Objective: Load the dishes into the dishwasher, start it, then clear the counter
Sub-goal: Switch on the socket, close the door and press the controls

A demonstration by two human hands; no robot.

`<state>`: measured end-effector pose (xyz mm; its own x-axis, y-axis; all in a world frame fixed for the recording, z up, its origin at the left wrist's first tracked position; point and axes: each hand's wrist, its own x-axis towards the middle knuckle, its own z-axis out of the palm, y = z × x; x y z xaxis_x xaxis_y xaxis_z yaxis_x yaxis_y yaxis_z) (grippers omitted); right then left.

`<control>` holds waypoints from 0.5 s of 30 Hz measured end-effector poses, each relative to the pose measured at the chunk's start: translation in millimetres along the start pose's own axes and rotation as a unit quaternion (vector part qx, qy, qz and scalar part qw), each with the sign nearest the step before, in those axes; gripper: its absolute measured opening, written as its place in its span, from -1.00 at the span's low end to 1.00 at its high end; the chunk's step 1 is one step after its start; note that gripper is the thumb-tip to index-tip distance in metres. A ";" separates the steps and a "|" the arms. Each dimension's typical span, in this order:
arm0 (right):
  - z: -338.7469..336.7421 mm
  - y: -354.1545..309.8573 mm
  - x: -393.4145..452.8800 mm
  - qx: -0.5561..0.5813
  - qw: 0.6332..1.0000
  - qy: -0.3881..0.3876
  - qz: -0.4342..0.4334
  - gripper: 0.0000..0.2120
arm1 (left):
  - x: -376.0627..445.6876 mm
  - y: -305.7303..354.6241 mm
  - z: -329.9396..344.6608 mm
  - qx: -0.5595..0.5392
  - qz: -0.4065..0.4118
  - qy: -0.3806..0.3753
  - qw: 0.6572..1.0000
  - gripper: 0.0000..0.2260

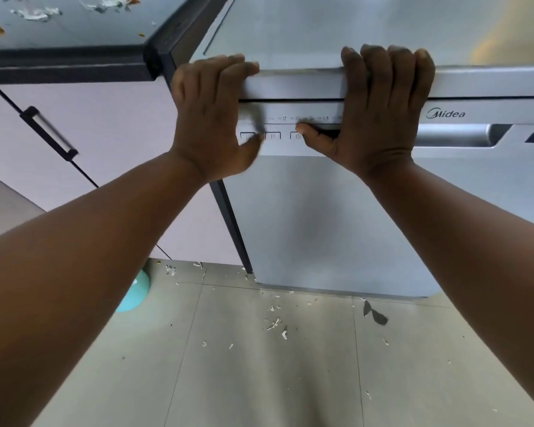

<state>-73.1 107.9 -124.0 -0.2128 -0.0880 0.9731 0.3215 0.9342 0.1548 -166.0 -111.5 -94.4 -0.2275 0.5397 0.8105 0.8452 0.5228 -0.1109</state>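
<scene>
Top left, a grey bench [65,23] strewn with scraps. Left hand [210,118] on the silver dishwasher [305,211], fingers [238,67] curled over its smooth top edge, thumb blurred at the control buttons [273,136]. Right hand [379,112] likewise hooked over the edge (thumb tip touching the clock button). Door closed.

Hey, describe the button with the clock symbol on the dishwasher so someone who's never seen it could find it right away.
Start at the silver dishwasher standing right of the pink cabinets, and find the control strip just under its top edge, left of the Midea logo. Three square-outlined buttons sit in a row there; the clock button is the rightmost, touched by the right hand thumb, beside the one marked P.
</scene>
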 end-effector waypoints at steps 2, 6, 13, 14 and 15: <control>-3.2 -1.0 1.2 0.002 1.000 -0.014 0.002 -0.26 | 2.2 6.0 -2.5 0.007 -0.017 -0.022 1.000 -0.35; -12.9 -5.5 6.7 0.016 0.998 -0.062 0.020 -0.30 | 7.1 9.7 -16.0 0.016 -0.045 -0.098 0.994 -0.30; -30.4 -9.6 14.9 0.017 0.989 -0.147 0.019 -0.30 | 23.2 29.4 -36.6 0.011 -0.145 -0.185 0.972 -0.39; -32.4 -10.8 17.1 0.003 0.988 -0.156 0.016 -0.32 | 28.0 31.6 -39.1 0.008 -0.162 -0.184 0.969 -0.44; -34.2 -12.4 20.5 -0.012 0.986 -0.164 0.016 -0.35 | 32.9 33.4 -40.8 0.005 -0.181 -0.186 0.966 -0.49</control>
<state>-49.9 82.7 -100.1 -0.4873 0.0608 0.8711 0.3544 0.9255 0.1337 -125.5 -103.2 -48.0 -0.6670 0.5188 0.5347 0.6730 0.7275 0.1338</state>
